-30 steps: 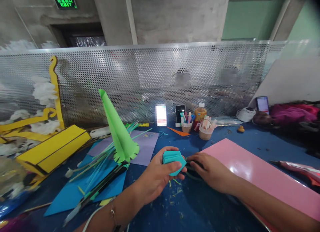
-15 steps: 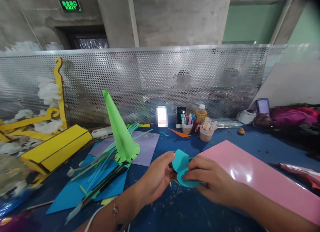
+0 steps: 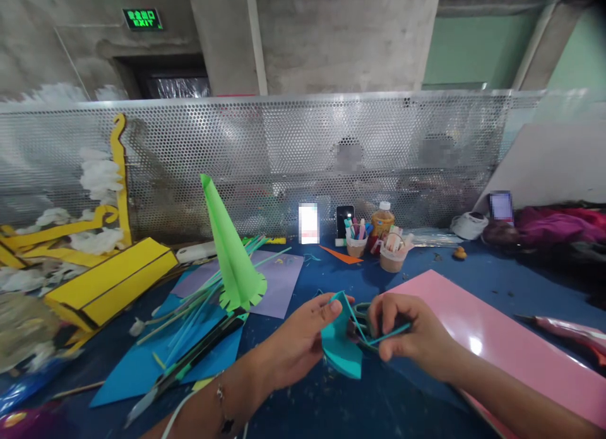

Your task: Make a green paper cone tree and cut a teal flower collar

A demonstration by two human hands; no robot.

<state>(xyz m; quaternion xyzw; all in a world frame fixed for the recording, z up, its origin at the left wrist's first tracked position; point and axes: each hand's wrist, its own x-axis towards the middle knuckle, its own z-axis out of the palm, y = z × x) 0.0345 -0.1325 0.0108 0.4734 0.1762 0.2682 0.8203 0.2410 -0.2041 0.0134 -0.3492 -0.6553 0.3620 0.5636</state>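
Observation:
My left hand (image 3: 303, 332) grips a folded turquoise paper piece (image 3: 339, 347) between thumb and fingers. The piece has a curved lower edge and stands tilted over the blue table. To its right, my right hand (image 3: 416, 332) pinches a narrow turquoise strip (image 3: 392, 333) that runs to the edge of the piece; whether the two are joined I cannot tell. A dark green looped object (image 3: 363, 309) sits between the hands, partly hidden by my right fingers. A green paper cone (image 3: 230, 256) with a notched base stands left of my hands.
Pink board (image 3: 454, 319) lies at the right, with a pink-handled tool (image 3: 563, 330) beyond it. Blue sheets (image 3: 142, 369), thin stems and a dark cutter (image 3: 189, 351) lie left. Marker cups (image 3: 356, 243), a bottle (image 3: 382, 219) and phones (image 3: 308, 223) line the back. A yellow box (image 3: 113, 272) stands far left.
The turquoise paper has turned from a curled shape to a steeper, edge-on fold. My right hand has shifted slightly right and now pinches a narrow strip. The view has shifted slightly.

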